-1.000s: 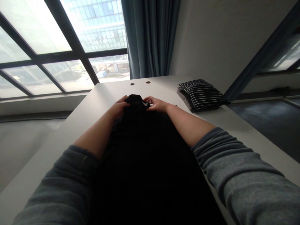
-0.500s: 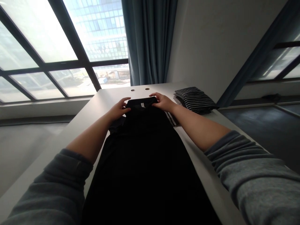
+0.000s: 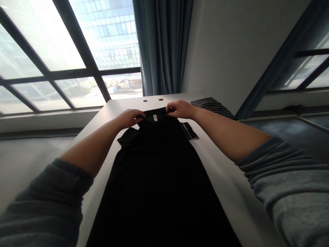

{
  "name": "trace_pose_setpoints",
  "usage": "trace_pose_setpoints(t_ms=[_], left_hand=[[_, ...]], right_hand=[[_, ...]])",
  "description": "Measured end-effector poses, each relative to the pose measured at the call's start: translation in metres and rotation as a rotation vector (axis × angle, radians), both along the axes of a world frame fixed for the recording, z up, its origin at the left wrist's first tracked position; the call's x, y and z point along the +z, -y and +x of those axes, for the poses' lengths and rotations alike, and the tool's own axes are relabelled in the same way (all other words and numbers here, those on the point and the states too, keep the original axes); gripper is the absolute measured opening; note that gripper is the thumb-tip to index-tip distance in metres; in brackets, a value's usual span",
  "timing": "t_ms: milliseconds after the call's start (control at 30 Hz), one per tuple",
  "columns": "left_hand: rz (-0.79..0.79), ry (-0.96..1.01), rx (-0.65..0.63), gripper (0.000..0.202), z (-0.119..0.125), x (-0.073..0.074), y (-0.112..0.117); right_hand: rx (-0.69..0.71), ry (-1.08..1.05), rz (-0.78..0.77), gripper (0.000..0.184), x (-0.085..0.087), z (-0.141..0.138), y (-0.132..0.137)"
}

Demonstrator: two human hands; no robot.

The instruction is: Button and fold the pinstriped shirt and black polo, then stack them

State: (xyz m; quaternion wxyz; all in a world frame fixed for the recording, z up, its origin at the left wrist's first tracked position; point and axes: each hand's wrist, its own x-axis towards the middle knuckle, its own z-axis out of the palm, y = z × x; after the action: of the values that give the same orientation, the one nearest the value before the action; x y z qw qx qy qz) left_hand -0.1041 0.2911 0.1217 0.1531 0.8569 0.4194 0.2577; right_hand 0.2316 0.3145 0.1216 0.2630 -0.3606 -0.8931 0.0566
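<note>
A long black garment point(image 3: 159, 171) lies stretched along the white table point(image 3: 231, 192), its collar end far from me. A small white label shows inside the collar. My left hand point(image 3: 131, 117) pinches the left side of the collar, fingers curled closed on the cloth. My right hand point(image 3: 180, 109) grips the right side of the collar the same way. A short sleeve with a pale striped cuff point(image 3: 189, 130) lies flat just below my right wrist; the other sleeve shows under my left wrist.
A folded black-and-white striped cloth point(image 3: 213, 104) sits at the table's far right, partly behind my right forearm. Two round cable holes point(image 3: 153, 100) mark the far edge. Windows, a blue curtain point(image 3: 161, 48) and a white wall stand beyond.
Both hands moved apart and away from me, spreading the collar wider. The garment went from bunched to laid out flat, and both sleeves now show.
</note>
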Motion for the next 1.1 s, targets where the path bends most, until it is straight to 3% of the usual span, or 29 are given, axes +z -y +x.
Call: trace_pose_setpoints(t_ms=[67,200,333,433,600,700,800,900,1000,1100], left_hand=[[0.067,0.011,0.104,0.015,0.0,0.002,-0.004],[0.079,0.169,0.242,0.017,0.0,0.004,-0.012],[-0.016,0.394,0.288,0.039,0.003,0.006,-0.022],[-0.131,0.45,0.315,0.034,0.007,0.002,-0.033],[-0.248,0.53,0.15,0.034,0.014,-0.025,-0.048],[-0.316,0.544,0.176,0.038,0.015,-0.054,-0.051],[-0.388,0.366,0.292,0.043,0.005,-0.086,-0.048],[-0.359,-0.103,0.351,0.05,-0.016,-0.111,-0.039],[-0.233,-0.5,0.328,0.054,-0.037,-0.124,-0.027],[-0.195,-0.645,0.365,0.05,-0.052,-0.127,-0.017]], right_hand=[[-0.005,0.029,-0.004,0.013,0.001,0.0,-0.001],[-0.063,-0.083,-0.065,0.021,0.003,0.002,-0.006],[-0.074,-0.256,-0.226,0.047,0.008,0.004,-0.015],[-0.171,-0.248,-0.291,0.042,0.009,0.005,-0.022],[-0.264,-0.177,-0.18,0.037,-0.005,0.004,-0.029],[-0.293,-0.183,-0.101,0.047,-0.022,0.003,-0.03],[-0.284,-0.277,-0.122,0.056,-0.042,0.009,-0.031],[-0.425,-0.305,-0.195,0.054,-0.064,0.027,-0.032],[-0.557,-0.04,-0.346,0.039,-0.09,0.048,-0.027],[-0.388,0.26,-0.378,0.033,-0.116,0.063,-0.016]])
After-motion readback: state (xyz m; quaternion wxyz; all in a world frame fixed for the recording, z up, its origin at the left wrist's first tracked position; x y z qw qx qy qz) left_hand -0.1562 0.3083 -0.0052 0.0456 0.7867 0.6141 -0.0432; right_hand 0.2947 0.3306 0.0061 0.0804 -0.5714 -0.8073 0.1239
